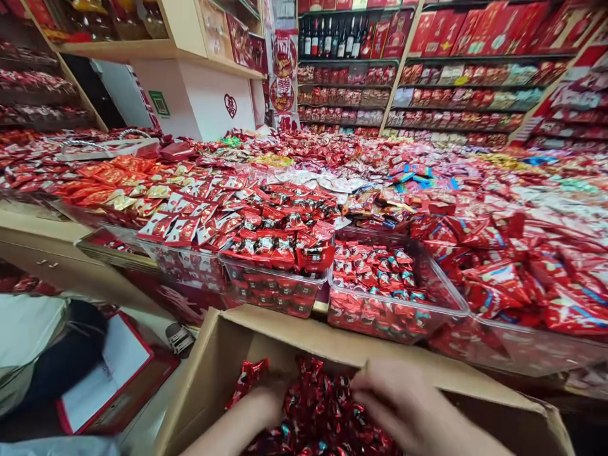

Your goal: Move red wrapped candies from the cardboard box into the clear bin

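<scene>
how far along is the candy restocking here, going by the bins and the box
Done: the clear bin of dark-labelled packets is heaped above its rim. In hand: the left hand and right hand are both down among the red wrapped candies in the cardboard box. Left: the half-filled clear bin has room, and the box holds plenty.

Red double-happiness sign point(230, 105) on white counter point(209, 95); other print illegible

Two hands, left point(263, 399) and right point(403, 405), are in one cardboard box point(209, 373). Three clear bins line the counter's front: one point(190, 266), another point(275, 291), a third point(394, 316). Wrapped sweets point(318, 411) are too many to count. About nine bottles point(327, 38) stand on a far shelf.
</scene>
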Tool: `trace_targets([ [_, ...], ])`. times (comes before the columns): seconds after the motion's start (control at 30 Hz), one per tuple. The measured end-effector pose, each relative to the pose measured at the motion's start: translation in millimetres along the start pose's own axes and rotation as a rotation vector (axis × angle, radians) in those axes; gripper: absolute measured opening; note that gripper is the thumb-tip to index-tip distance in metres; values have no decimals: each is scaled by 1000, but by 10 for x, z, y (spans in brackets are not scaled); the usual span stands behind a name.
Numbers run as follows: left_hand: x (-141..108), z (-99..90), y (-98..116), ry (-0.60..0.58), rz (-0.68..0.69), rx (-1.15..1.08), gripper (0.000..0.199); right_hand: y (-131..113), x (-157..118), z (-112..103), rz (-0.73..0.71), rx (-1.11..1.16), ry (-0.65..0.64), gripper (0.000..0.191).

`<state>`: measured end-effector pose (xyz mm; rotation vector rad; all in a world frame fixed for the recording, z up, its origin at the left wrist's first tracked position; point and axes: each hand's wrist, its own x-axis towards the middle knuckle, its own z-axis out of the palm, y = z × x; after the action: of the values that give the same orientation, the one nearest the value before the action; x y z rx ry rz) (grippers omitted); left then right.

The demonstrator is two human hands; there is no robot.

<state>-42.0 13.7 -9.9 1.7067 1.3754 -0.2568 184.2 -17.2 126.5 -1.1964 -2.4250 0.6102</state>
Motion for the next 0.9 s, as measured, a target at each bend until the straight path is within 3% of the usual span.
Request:
trace_targets([
  [0.03,1,12,23,9,-22,41,50,15,-54,170,-9,-84,-2,18],
  [0.13,11,39,81,37,-62,140,41,108,-86,651,23,-41,-205,15],
  [0.27,51,24,76,104,-100,146,17,260,-87,1244,319,7,-520,29],
  [0.33,87,8,64,152,-87,61,11,334,-129,1500,440,-60,-527,31],
  [0.4,130,-3,69,167,-25,-92,7,393,-180,1654,448,-61,-480,31],
  [0.53,198,3,123,125,133,-446,19,461,-243,1580,435,78,-352,27],
  [0.7,194,47,160,140,189,-766,30,608,-211,1324,511,337,-86,11],
  [0.9,151,78,169,121,204,-992,27,669,-130,1387,696,939,165,23],
])
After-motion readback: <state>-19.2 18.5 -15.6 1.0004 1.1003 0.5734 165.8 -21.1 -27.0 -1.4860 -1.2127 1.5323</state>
